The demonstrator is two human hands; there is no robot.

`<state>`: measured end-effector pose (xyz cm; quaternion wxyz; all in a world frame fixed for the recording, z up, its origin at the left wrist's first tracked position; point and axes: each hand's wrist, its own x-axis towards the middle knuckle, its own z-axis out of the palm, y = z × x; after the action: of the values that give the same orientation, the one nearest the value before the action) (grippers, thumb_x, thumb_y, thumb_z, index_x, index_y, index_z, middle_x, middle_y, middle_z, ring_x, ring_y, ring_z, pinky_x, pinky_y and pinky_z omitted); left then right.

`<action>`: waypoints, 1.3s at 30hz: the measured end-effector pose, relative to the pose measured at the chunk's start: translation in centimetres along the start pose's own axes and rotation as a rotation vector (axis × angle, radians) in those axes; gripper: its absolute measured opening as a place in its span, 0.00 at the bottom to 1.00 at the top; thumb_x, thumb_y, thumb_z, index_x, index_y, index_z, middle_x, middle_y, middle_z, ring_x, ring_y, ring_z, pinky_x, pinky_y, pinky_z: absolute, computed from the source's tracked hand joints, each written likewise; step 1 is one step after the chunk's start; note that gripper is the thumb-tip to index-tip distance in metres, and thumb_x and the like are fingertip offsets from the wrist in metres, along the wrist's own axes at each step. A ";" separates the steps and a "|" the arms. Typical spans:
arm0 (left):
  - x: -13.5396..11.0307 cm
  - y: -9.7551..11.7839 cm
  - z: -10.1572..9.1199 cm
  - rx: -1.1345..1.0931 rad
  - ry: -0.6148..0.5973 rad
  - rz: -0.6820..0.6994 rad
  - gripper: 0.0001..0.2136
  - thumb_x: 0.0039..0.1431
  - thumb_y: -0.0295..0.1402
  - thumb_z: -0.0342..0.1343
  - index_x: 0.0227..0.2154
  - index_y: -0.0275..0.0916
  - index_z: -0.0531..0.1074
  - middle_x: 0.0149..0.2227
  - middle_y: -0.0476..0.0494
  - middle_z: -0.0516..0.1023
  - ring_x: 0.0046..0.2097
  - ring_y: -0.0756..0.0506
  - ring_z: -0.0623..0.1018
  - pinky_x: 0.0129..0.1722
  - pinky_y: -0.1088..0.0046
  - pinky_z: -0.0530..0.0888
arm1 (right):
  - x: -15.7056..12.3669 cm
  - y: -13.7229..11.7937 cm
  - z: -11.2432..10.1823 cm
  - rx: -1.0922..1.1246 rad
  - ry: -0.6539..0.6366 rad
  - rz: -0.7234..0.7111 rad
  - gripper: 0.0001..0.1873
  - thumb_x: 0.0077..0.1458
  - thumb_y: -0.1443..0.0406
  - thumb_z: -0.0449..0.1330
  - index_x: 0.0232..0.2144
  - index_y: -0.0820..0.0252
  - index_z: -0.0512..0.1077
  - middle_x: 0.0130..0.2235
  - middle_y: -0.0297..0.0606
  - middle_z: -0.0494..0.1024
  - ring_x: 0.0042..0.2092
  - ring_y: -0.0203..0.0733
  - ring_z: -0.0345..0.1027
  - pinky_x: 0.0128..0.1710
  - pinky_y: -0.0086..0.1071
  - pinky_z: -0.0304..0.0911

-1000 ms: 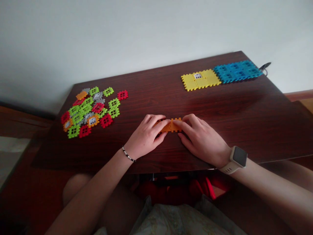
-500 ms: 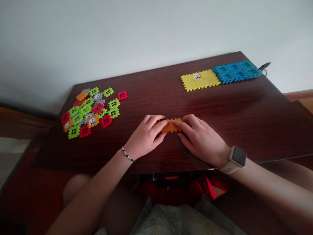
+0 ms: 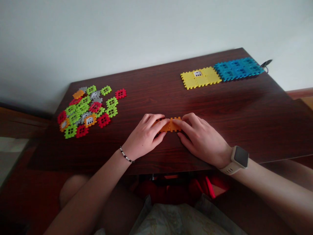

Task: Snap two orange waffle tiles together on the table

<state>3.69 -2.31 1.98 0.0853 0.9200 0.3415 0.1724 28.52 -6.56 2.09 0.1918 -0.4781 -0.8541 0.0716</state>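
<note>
Two orange toothed tiles [image 3: 170,124] lie side by side on the dark wooden table [image 3: 220,107], near its front edge. My left hand [image 3: 144,137] pinches the left tile with curled fingers. My right hand [image 3: 202,140], with a watch on the wrist, pinches the right tile. The tiles meet between my fingertips, and my fingers hide much of them.
A heap of green, red, grey and orange tiles [image 3: 85,111] lies at the table's left. At the back right sit a joined yellow panel [image 3: 201,77] and a joined blue panel [image 3: 238,68]. A white wall rises behind the table. Red cloth shows under the table.
Both hands stay on the orange tiles in the same grip. Only the camera has shifted slightly.
</note>
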 end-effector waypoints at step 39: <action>-0.1 -0.1 -0.2 -0.032 -0.022 -0.037 0.19 0.73 0.29 0.56 0.64 0.42 0.69 0.64 0.37 0.73 0.61 0.35 0.73 0.64 0.46 0.75 | -0.1 0.1 -0.2 0.018 -0.014 0.014 0.21 0.71 0.65 0.54 0.63 0.61 0.69 0.52 0.50 0.73 0.48 0.54 0.72 0.49 0.50 0.75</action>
<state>3.49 -2.32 2.16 0.1068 0.9139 0.3547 0.1659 28.71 -6.57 2.20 0.1896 -0.4818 -0.8514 0.0840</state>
